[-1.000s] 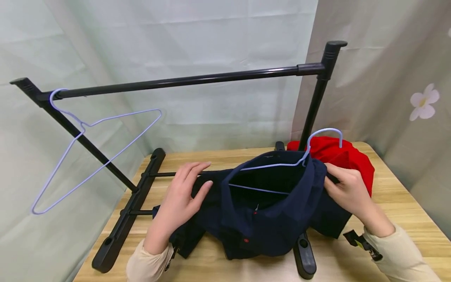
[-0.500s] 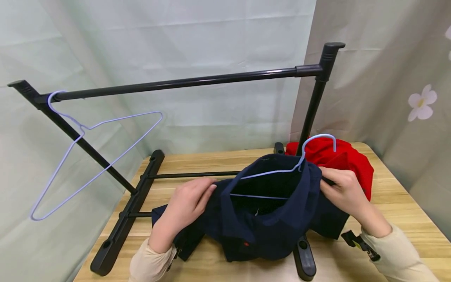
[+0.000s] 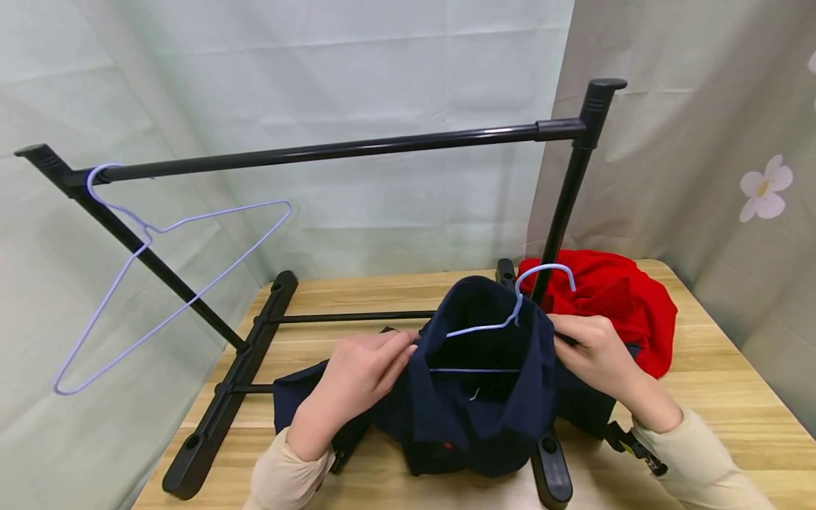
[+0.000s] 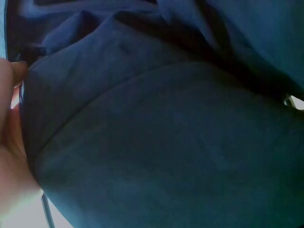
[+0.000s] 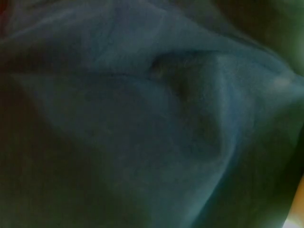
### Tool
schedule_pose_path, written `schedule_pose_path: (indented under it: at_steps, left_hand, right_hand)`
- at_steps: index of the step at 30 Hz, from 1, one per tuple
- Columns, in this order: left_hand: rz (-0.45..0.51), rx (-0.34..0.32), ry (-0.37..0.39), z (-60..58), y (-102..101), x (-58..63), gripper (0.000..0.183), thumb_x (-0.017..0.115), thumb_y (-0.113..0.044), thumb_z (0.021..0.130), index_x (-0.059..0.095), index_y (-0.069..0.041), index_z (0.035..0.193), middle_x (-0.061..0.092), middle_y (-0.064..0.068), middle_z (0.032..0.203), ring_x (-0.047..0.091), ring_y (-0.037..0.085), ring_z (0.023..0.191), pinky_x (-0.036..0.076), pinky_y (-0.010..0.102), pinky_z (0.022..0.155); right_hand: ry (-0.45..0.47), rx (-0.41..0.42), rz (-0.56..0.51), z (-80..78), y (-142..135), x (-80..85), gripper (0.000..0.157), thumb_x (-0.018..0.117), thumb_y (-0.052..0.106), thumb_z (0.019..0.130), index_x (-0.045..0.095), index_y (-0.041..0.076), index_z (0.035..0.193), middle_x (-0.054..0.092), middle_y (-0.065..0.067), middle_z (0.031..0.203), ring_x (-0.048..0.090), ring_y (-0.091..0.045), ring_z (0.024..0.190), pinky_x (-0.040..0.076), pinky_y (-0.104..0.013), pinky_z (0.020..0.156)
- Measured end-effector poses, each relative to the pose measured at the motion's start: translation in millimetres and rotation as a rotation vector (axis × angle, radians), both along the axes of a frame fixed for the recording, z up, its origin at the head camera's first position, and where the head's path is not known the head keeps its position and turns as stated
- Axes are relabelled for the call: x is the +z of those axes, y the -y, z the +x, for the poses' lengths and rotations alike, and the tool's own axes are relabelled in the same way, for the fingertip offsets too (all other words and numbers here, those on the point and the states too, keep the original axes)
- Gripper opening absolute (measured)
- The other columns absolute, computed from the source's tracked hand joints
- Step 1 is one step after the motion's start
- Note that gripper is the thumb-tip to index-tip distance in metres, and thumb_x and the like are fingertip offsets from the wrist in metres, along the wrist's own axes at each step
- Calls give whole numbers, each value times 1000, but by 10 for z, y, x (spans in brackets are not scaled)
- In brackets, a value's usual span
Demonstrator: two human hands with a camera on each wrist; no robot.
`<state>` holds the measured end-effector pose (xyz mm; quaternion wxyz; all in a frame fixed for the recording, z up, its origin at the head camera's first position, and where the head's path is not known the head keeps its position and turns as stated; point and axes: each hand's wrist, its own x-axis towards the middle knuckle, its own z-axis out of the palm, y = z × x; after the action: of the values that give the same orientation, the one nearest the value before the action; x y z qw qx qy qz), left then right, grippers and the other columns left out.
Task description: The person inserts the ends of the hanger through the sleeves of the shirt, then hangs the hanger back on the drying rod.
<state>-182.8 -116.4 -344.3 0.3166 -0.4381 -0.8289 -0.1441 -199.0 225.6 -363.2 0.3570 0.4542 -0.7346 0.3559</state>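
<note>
A dark navy collared shirt (image 3: 474, 443) lies bunched across the table with its neck opening facing up. Inside it sits a lavender hanger (image 3: 547, 268), its hook rising out of the collar and its lower bar showing through the opening. My left hand (image 3: 357, 379) pinches the shirt at the shoulder just left of the collar. On the other side, my right hand (image 3: 593, 354) pinches the cloth at the right shoulder. Navy fabric (image 4: 156, 133) fills most of the left wrist view, and blurred cloth (image 5: 128, 123) covers the right wrist view. The hanger's ends are hidden under the cloth.
A black clothes rack (image 3: 344, 149) spans the wooden table (image 3: 714, 389), its right foot (image 3: 552, 471) partly under the shirt. At the rack's left end hangs a bare lavender hanger (image 3: 231, 210). A red garment (image 3: 627, 301) lies heaped behind my right hand.
My left hand has come from spread fingers to pinching the shoulder cloth, moving right. The right hand, collar and hanger hook have shifted left and down; the neck opening has narrowed.
</note>
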Motion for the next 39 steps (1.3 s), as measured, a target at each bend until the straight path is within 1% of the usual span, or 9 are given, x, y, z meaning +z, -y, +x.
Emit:
schedule_pose_path:
  at_steps: [3, 7, 12, 16, 21, 23, 26, 33, 39]
  left_hand:
    - [4, -3, -7, -2, -34, -7, 21, 45, -26, 98, 62, -15, 106, 61, -8, 77, 51, 6, 54, 42, 23, 47]
    - [7, -16, -4, -7, -95, -20, 21, 48, -26, 97, 62, -16, 109, 63, -8, 80, 53, 4, 54, 40, 20, 46]
    - [26, -27, -9, 0, -132, -30, 20, 50, -27, 97, 63, -17, 106, 62, -9, 76, 48, 4, 49, 33, 17, 43]
    - [48, -49, -14, 5, -118, -26, 18, 50, -26, 96, 64, -16, 102, 62, -9, 73, 46, 4, 47, 31, 16, 42]
    - [64, -69, -7, -8, -91, -8, 16, 51, -24, 96, 63, -15, 100, 63, -8, 75, 49, 4, 48, 34, 16, 43]
    - [68, -67, -11, -14, -76, -1, 15, 51, -24, 96, 63, -15, 98, 61, -8, 73, 48, 3, 47, 33, 16, 42]
    - [81, -58, -30, -25, -49, 11, 16, 50, -24, 97, 62, -14, 96, 60, -7, 70, 47, 4, 46, 32, 17, 41]
    - [136, -39, -95, -56, 21, 67, 20, 49, -25, 97, 64, -11, 96, 63, -5, 73, 54, 5, 51, 42, 23, 44]
    - [177, -22, -116, -25, 100, 146, 24, 48, -26, 98, 67, -11, 96, 63, -4, 72, 55, 5, 51, 44, 25, 44]
  right_hand:
    - [-5, 3, 12, -7, 52, -16, 31, 50, 27, 96, 68, 2, 91, 65, -1, 78, 53, -5, 61, 48, -16, 65]
    - [-12, 5, 22, -2, 103, -35, 33, 48, 28, 97, 68, 1, 93, 66, -2, 78, 55, -5, 61, 49, -18, 62]
    - [-14, 28, 25, -4, 146, -42, 32, 49, 26, 96, 68, 1, 94, 65, -2, 77, 53, -5, 60, 47, -17, 58]
    - [-30, 36, 37, -9, 157, -21, 29, 50, 25, 96, 67, 2, 93, 64, 0, 75, 51, -4, 57, 45, -16, 54]
    - [-37, 32, 38, -7, 113, 7, 29, 50, 27, 96, 67, 3, 91, 62, 2, 73, 50, -3, 56, 44, -16, 54]
    - [-32, 29, 40, -9, 84, 16, 30, 50, 28, 96, 67, 3, 91, 62, 1, 73, 50, -3, 57, 45, -17, 55]
    - [-16, 24, 52, -15, 38, 28, 29, 51, 28, 96, 66, 4, 91, 62, 2, 73, 49, -2, 57, 45, -16, 55]
    - [-8, 26, 71, -31, -69, 61, 26, 52, 26, 95, 67, 5, 93, 61, 4, 76, 46, 0, 59, 44, -15, 56]
    - [-3, 8, 75, -37, -158, 71, 30, 52, 29, 95, 67, 3, 95, 65, -1, 82, 48, -1, 61, 47, -16, 61]
